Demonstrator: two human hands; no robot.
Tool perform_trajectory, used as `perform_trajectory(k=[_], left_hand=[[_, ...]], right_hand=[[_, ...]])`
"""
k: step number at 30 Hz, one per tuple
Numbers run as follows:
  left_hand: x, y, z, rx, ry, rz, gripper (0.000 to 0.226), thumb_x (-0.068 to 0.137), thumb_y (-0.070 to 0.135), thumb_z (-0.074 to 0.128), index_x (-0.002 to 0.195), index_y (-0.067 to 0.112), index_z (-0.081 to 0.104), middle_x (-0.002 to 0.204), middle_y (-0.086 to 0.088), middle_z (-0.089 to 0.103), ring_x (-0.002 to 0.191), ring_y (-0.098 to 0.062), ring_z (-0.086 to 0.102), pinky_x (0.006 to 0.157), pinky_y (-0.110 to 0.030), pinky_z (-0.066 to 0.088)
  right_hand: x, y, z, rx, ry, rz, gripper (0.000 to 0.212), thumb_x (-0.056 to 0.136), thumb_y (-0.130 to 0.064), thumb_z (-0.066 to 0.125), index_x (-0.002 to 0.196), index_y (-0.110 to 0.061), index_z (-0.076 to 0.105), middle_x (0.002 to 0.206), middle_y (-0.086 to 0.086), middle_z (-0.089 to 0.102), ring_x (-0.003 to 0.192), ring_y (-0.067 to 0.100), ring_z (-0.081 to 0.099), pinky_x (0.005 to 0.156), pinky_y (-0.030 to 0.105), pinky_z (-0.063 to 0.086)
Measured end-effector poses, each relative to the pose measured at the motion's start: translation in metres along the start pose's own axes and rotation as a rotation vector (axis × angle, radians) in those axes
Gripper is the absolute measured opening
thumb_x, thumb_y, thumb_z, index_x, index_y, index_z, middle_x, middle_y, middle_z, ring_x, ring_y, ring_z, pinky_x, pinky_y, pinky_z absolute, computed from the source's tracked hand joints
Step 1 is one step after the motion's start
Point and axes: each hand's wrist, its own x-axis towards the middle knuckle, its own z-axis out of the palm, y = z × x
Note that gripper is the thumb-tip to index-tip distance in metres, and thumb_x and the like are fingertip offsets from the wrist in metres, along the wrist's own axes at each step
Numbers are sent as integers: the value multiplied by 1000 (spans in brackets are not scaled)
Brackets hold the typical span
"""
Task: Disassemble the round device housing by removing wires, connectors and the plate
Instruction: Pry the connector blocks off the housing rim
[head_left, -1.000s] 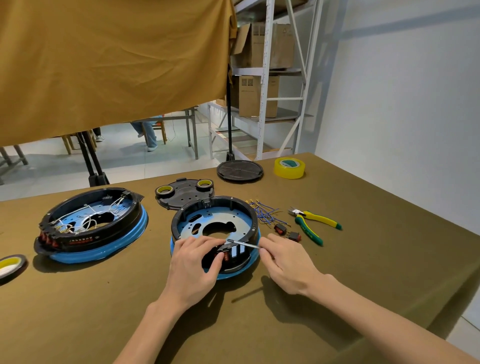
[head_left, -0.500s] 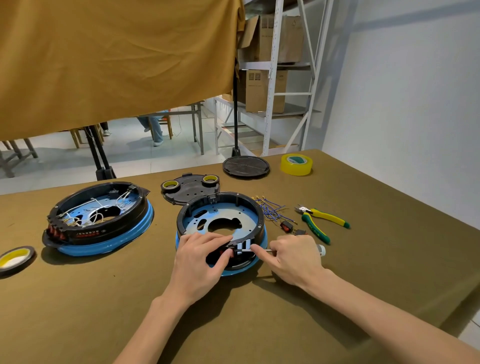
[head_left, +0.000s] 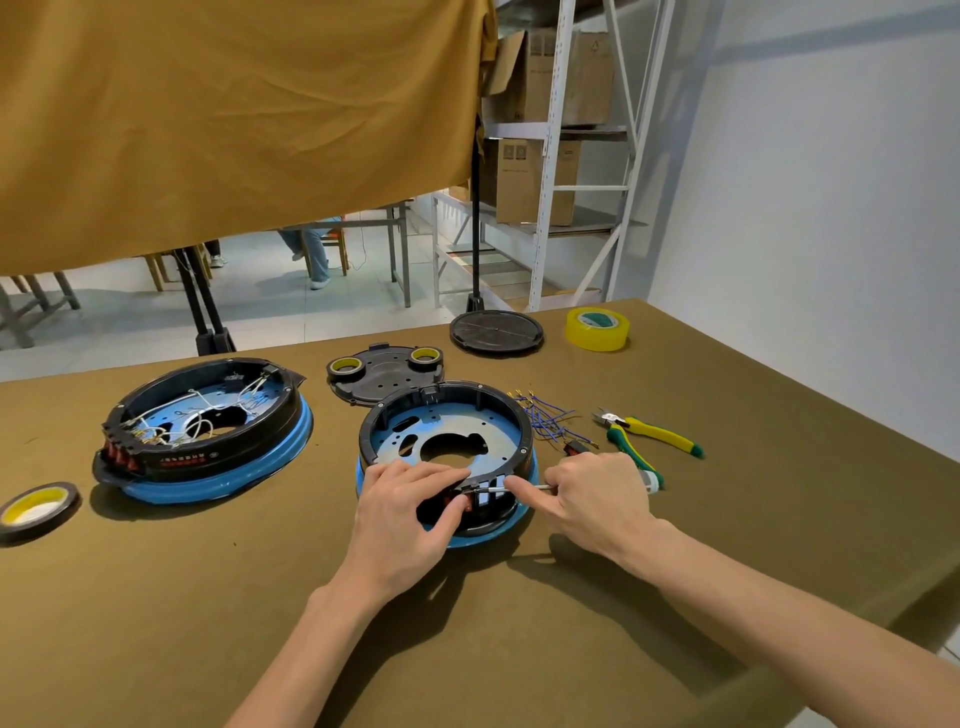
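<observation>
Olive cloth covers the counter (head_left: 727, 597), with a mustard curtain and metal shelving behind. At 12 o'clock from me sits the round housing (head_left: 447, 441), black ring on a blue base, its metal plate (head_left: 410, 441) still inside. My left hand (head_left: 410, 514) clamps the near rim, thumb against the red connectors (head_left: 460, 501). My right hand (head_left: 592, 493) grips a thin screwdriver (head_left: 524, 488), tip at that connector block. I judge the shell rigid and light, the clips brittle, so I brace the rim. Cut wires (head_left: 545, 421) and pliers (head_left: 649, 434) lie at 2 o'clock; 1 more housing (head_left: 208, 431) at 10.
</observation>
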Motion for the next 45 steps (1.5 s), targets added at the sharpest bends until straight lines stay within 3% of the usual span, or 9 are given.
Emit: perform_trajectory(k=[5, 11, 16, 19, 23, 28, 36, 43, 45], left_hand=[[-1, 1, 0, -8, -8, -6, 41, 92, 49, 59, 126, 31, 73, 114, 19, 73, 100, 2, 53, 94, -19, 28], [-1, 1, 0, -18, -26, -9, 41, 91, 45, 62, 129, 31, 71, 116, 19, 72, 101, -1, 53, 95, -18, 26], [0, 0, 1, -28, -26, -15, 42, 91, 46, 62, 128, 30, 71, 115, 19, 72, 101, -1, 53, 96, -18, 28], [-1, 1, 1, -26, -43, -5, 43, 91, 46, 61, 130, 31, 70, 116, 20, 71, 101, -1, 54, 97, -17, 27], [-5, -1, 0, -24, -47, 18, 45, 92, 49, 56, 133, 33, 68, 118, 22, 70, 105, 1, 55, 99, -16, 28], [0, 3, 0, -34, -28, 11, 43, 91, 48, 56, 128, 32, 71, 117, 20, 72, 104, 0, 58, 99, -12, 27], [-2, 5, 0, -40, -27, 15, 44, 91, 46, 57, 130, 29, 71, 118, 18, 73, 106, 5, 57, 98, -11, 26], [-3, 2, 1, -40, -26, 12, 46, 92, 44, 59, 135, 32, 66, 124, 24, 67, 113, 9, 54, 101, -10, 26], [-3, 3, 1, -35, -22, 13, 45, 92, 46, 59, 133, 33, 67, 125, 24, 67, 112, 7, 55, 101, -10, 24]], right_hand=[[6, -1, -8, -42, -67, -19, 90, 88, -86, -1, 44, -20, 42, 40, -7, 34, 38, 10, 34, 45, 26, 28], [21, 3, -13, -147, -143, -124, 82, 85, -86, -2, 48, -21, 32, 44, -7, 27, 39, 12, 28, 44, 27, 20], [23, 4, -9, -166, -168, -225, 83, 86, -84, 0, 48, -20, 35, 45, -7, 33, 38, 12, 32, 44, 26, 21], [18, -8, 0, -143, -179, -279, 86, 90, -81, 6, 49, -18, 48, 46, -7, 40, 38, 13, 36, 45, 26, 24], [19, 6, -4, -109, -115, -269, 82, 93, -80, 11, 47, -19, 41, 45, -6, 37, 39, 15, 31, 44, 28, 19], [17, 22, -14, -2, 97, -79, 77, 97, -77, 24, 43, -21, 28, 39, -6, 24, 35, 13, 26, 43, 25, 7], [15, 8, 0, -25, 45, -152, 80, 95, -80, 20, 43, -20, 33, 38, -4, 41, 34, 15, 41, 39, 29, 28], [13, 9, 14, 13, 106, -166, 75, 98, -75, 25, 46, -21, 33, 40, -6, 35, 36, 12, 31, 43, 23, 7], [10, 9, 22, 61, 95, -151, 77, 99, -74, 24, 46, -20, 39, 41, -5, 39, 37, 11, 35, 41, 24, 14]])
